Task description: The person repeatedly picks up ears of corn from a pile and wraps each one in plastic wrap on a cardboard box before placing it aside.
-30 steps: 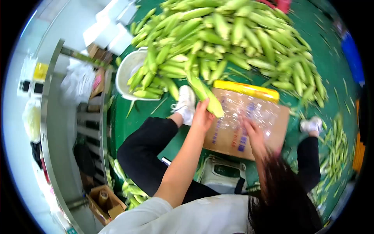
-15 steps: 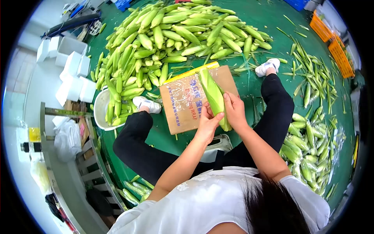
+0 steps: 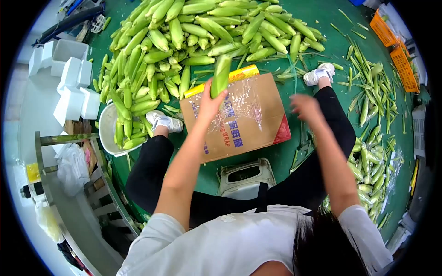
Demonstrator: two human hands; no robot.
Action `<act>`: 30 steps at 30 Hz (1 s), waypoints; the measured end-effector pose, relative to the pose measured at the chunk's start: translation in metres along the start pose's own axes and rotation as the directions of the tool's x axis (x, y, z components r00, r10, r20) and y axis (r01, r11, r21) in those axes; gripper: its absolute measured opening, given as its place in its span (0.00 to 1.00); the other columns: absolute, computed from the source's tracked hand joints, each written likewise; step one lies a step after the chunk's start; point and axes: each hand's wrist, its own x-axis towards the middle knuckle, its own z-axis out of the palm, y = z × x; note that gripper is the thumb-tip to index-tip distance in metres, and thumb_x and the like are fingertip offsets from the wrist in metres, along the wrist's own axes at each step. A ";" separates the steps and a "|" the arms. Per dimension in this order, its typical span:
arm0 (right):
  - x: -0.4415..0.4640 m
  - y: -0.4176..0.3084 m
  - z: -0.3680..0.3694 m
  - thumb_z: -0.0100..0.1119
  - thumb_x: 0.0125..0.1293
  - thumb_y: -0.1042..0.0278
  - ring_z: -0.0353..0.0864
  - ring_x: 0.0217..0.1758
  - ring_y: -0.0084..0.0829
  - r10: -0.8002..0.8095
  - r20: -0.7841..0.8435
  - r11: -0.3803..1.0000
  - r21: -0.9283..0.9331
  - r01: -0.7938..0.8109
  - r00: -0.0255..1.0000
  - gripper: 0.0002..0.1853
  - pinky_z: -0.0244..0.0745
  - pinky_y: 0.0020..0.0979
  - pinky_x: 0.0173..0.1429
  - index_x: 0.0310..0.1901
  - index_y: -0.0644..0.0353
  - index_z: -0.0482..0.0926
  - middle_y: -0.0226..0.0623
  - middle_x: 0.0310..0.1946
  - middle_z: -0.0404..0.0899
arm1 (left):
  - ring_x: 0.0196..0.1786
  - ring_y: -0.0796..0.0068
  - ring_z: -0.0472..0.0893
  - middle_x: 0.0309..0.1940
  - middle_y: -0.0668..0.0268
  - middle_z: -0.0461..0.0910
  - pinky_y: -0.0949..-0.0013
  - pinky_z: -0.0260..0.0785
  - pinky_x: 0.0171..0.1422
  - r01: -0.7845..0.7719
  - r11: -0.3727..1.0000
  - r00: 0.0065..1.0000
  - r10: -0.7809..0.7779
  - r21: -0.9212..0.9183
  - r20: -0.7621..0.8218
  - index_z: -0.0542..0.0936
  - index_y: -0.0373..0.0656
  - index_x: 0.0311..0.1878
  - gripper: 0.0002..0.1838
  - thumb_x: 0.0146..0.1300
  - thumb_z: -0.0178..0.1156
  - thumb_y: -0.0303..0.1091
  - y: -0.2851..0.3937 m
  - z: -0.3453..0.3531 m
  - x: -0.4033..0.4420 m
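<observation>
My left hand (image 3: 211,102) is wrapped around the lower end of a green ear of corn (image 3: 222,76), which it holds upright above the far edge of a cardboard box (image 3: 248,115). To the right of the box, my right hand (image 3: 305,108) is in the air, somewhat blurred. Its fingers look apart, with nothing seen in them. Clear film covers part of the box top, and a yellow roll (image 3: 244,73) lies along its far edge. A large pile of corn in husks (image 3: 202,32) lies beyond the box.
A white tub (image 3: 109,126) holding corn stands at the left. Plastic-wrapped corn (image 3: 375,165) and loose husks (image 3: 370,94) lie at the right on the green floor. A stool (image 3: 244,177) is between my legs. Orange crates (image 3: 404,69) and white foam boxes (image 3: 71,103) line the sides.
My left hand has carried the ear forward and left, away from my body. My right hand has let go of it and swung out to the right. The view has shifted slightly.
</observation>
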 end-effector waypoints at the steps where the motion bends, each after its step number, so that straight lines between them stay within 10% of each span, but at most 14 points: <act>1: 0.015 0.030 0.051 0.59 0.70 0.39 0.87 0.46 0.39 -0.007 -0.015 0.889 -0.457 -0.001 1.000 0.32 0.81 0.40 0.50 0.60 0.61 0.80 0.44 0.48 0.85 | 0.56 0.56 0.79 0.55 0.56 0.80 0.56 0.73 0.63 -0.094 0.976 0.995 0.088 0.197 0.037 0.70 0.45 0.72 0.38 0.60 0.74 0.41 -0.006 -0.007 0.009; 4: -0.017 0.015 0.157 0.65 0.67 0.40 0.87 0.43 0.50 -0.119 -0.252 0.730 -0.678 -0.087 0.960 0.28 0.81 0.44 0.48 0.46 0.64 0.85 0.48 0.42 0.87 | 0.60 0.53 0.76 0.56 0.58 0.78 0.53 0.69 0.67 -0.278 0.769 0.958 0.180 0.575 0.223 0.73 0.54 0.70 0.39 0.54 0.76 0.38 -0.010 -0.017 0.026; 8: 0.014 0.043 0.168 0.61 0.71 0.49 0.85 0.34 0.40 -0.152 -0.095 0.859 -0.504 0.085 0.984 0.21 0.79 0.41 0.41 0.46 0.63 0.83 0.40 0.34 0.86 | 0.62 0.55 0.76 0.56 0.60 0.78 0.48 0.66 0.67 -0.231 0.684 0.954 0.020 0.692 0.298 0.77 0.62 0.68 0.35 0.54 0.75 0.37 -0.033 -0.015 -0.001; 10: 0.025 0.060 0.147 0.59 0.73 0.54 0.82 0.30 0.34 -0.158 0.174 0.916 -0.342 0.210 0.972 0.17 0.77 0.39 0.36 0.47 0.62 0.82 0.35 0.32 0.85 | 0.62 0.55 0.76 0.56 0.60 0.78 0.50 0.65 0.68 -0.201 0.634 0.951 -0.056 0.747 0.304 0.77 0.62 0.68 0.34 0.56 0.74 0.37 -0.023 -0.017 -0.015; 12: 0.011 0.055 0.098 0.55 0.72 0.63 0.81 0.32 0.30 0.153 0.378 0.937 0.237 -0.256 0.913 0.11 0.76 0.38 0.41 0.42 0.61 0.82 0.32 0.35 0.86 | 0.63 0.58 0.75 0.56 0.62 0.78 0.49 0.60 0.70 -0.226 0.580 0.956 -0.022 0.783 0.292 0.78 0.64 0.67 0.32 0.58 0.72 0.38 -0.030 -0.022 -0.023; 18: -0.022 -0.029 0.113 0.55 0.75 0.62 0.81 0.55 0.36 -0.039 0.138 0.611 0.787 -0.086 0.990 0.10 0.76 0.39 0.58 0.42 0.60 0.78 0.41 0.52 0.84 | 0.64 0.60 0.73 0.55 0.62 0.76 0.48 0.57 0.71 -0.232 0.515 0.969 0.047 0.825 0.244 0.80 0.59 0.64 0.30 0.58 0.71 0.52 -0.031 -0.010 -0.034; 20: -0.006 -0.034 0.164 0.54 0.75 0.67 0.80 0.61 0.43 -0.236 0.018 0.786 0.592 0.180 0.972 0.07 0.75 0.42 0.62 0.42 0.60 0.76 0.43 0.56 0.83 | 0.63 0.60 0.73 0.54 0.61 0.76 0.48 0.57 0.71 -0.213 0.529 0.969 0.009 0.821 0.246 0.81 0.57 0.63 0.30 0.58 0.70 0.56 -0.032 -0.002 -0.034; 22: 0.025 -0.030 0.218 0.57 0.73 0.67 0.78 0.60 0.45 -0.647 -0.009 0.762 -0.039 0.646 0.762 0.06 0.72 0.45 0.64 0.43 0.60 0.75 0.41 0.56 0.81 | 0.62 0.60 0.73 0.54 0.61 0.76 0.49 0.57 0.71 -0.227 0.527 0.965 0.008 0.819 0.262 0.81 0.51 0.61 0.28 0.58 0.70 0.51 -0.027 0.002 -0.035; 28: 0.051 -0.011 0.231 0.63 0.69 0.57 0.77 0.59 0.44 -0.827 0.274 0.362 -0.409 0.838 0.491 0.23 0.68 0.47 0.66 0.64 0.50 0.77 0.40 0.56 0.79 | 0.64 0.56 0.71 0.60 0.60 0.73 0.46 0.59 0.72 -0.622 0.550 0.782 0.460 0.557 0.420 0.76 0.47 0.61 0.30 0.55 0.71 0.45 -0.071 -0.049 -0.109; 30: 0.054 -0.014 0.224 0.65 0.67 0.53 0.76 0.61 0.43 -0.798 0.418 0.220 -0.470 0.855 0.434 0.31 0.69 0.45 0.66 0.72 0.37 0.71 0.38 0.59 0.77 | 0.63 0.55 0.72 0.59 0.59 0.74 0.47 0.61 0.69 -0.446 0.595 0.894 0.326 0.669 0.306 0.77 0.45 0.57 0.26 0.56 0.71 0.41 -0.086 -0.058 -0.129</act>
